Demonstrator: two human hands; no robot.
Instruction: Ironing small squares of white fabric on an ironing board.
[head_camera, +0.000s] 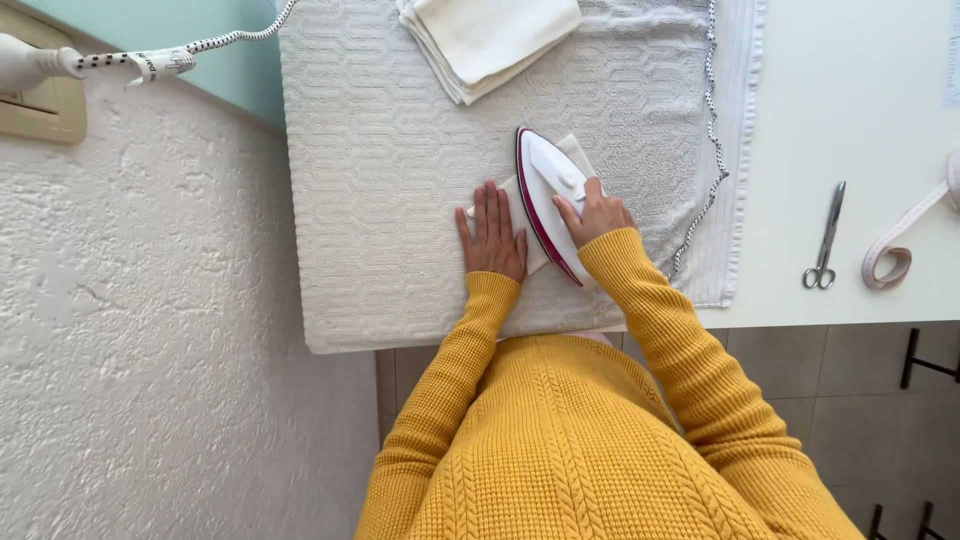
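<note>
A white iron with a dark red edge (545, 200) rests on a small folded piece of white cloth (512, 196), which lies near the front middle of a textured white towel (380, 170) spread over the table. The right hand (596, 213) is wrapped around the iron's handle, fingers curled over it. The left hand (492, 235) lies flat and open just beside the iron, palm down, pressing the near left part of the cloth with fingers spread. Both arms wear mustard-yellow knit sleeves. At the towel's far edge sits a stack of folded white cloths (490, 40). The iron's black-and-white speckled cord (712, 130) runs along the towel's right side. Well to the right, on the bare white tabletop (850, 120), lie metal scissors (826, 240) and, near them, a loop of pale pink ribbon (895, 255).
</note>
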